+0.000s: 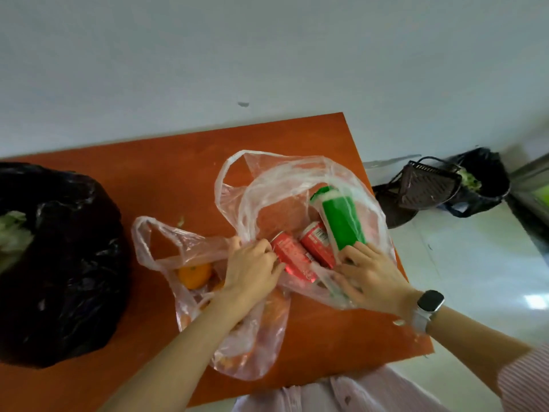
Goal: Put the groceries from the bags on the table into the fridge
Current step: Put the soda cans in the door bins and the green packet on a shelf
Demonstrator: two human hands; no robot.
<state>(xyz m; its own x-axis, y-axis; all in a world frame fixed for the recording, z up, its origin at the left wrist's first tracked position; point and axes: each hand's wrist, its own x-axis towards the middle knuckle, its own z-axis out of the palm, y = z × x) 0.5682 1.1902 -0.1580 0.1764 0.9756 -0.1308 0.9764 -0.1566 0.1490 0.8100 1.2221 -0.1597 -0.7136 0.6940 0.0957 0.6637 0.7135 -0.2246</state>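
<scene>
An open clear plastic bag point(297, 179) lies on the orange table point(178, 173). Inside are two red cans point(289, 254) point(316, 240) and a green and white carton point(341, 221). My left hand point(252, 269) grips the nearer red can and the bag's edge. My right hand point(367, 272) holds the bottom end of the green carton, which tilts up out of the bag. A second clear bag point(184, 254) with oranges point(194, 275) lies under my left forearm.
A big black bag point(59, 263) with greens inside fills the table's left side. On the floor to the right stand a dark basket point(424, 185) and a black bin bag point(481, 179). A wall runs behind the table.
</scene>
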